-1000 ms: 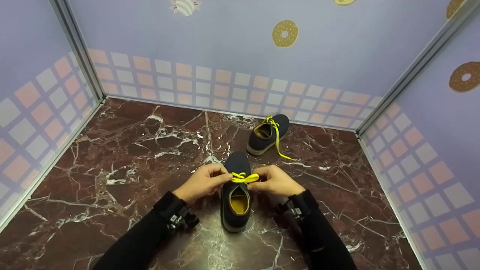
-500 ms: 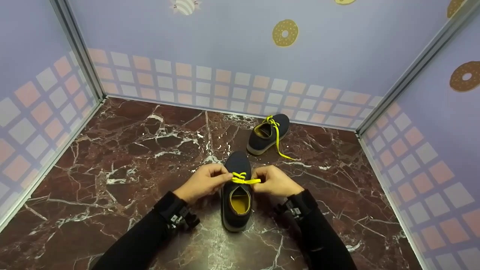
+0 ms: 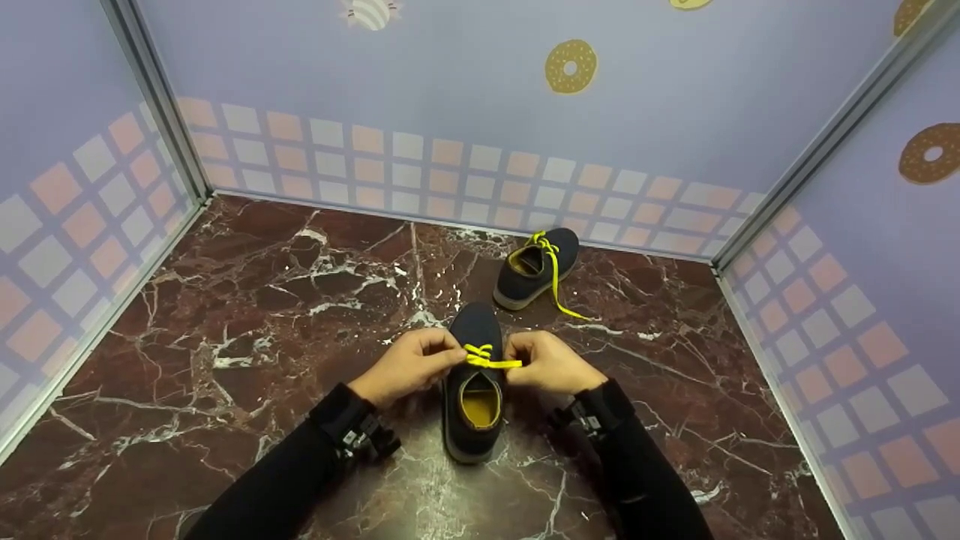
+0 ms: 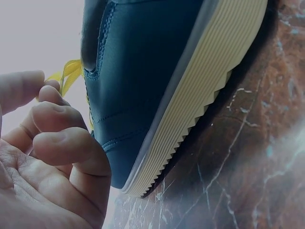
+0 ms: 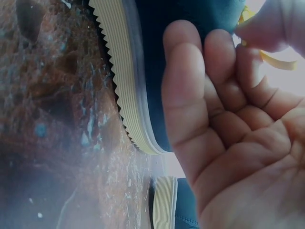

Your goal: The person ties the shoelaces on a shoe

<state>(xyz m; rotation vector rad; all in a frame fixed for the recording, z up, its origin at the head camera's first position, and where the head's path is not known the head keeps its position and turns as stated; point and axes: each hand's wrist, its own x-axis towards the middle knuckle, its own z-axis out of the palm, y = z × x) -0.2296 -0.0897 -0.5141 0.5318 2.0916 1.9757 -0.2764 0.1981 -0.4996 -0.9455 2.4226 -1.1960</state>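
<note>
Dark shoe [image 3: 474, 327], yellow lace [image 3: 501, 364], pinched parts hidden by fingers [image 4: 50, 95]

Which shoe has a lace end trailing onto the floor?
The far shoe, by the wall. On the near shoe, the left hand and right hand pinch the yellow lace.

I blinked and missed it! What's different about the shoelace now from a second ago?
The yellow lace by the right hand was a wide loop; now it's stretched into a narrow band, and the fingertips there shifted slightly right. No hold was visibly taken or let go. The left hand, near shoe and far shoe stayed about where they were.
</note>
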